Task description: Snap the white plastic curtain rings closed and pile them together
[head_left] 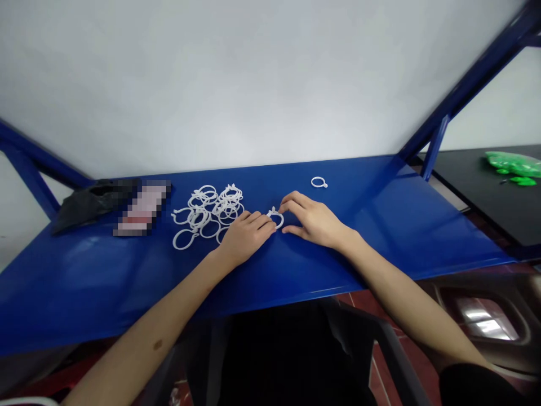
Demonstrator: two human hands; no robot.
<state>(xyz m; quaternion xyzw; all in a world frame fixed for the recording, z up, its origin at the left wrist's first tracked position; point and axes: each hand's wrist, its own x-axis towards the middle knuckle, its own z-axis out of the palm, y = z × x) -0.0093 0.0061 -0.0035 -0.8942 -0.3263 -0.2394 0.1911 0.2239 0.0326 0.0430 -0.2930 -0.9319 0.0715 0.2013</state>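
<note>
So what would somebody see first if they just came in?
Probably the jumble of white rings on the bright blue table, beside the left hand. One more ring sits between that hand and the right hand. Far right, something bright green stands out on a black table.

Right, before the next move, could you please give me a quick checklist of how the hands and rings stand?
1. Left hand at the ring between the hands: ok, fingers at its left side.
2. Right hand gripping that same ring: cannot tell; thumb and fingers are parted at its right side, contact unclear.
3. Pile of white rings sorted singly: not ok, many overlap.
4. Lone ring apart from the pile: ok, it lies beyond the right hand.
5. Black bag and pixelated packet apart from the pile: ok, both lie to its left.
</note>
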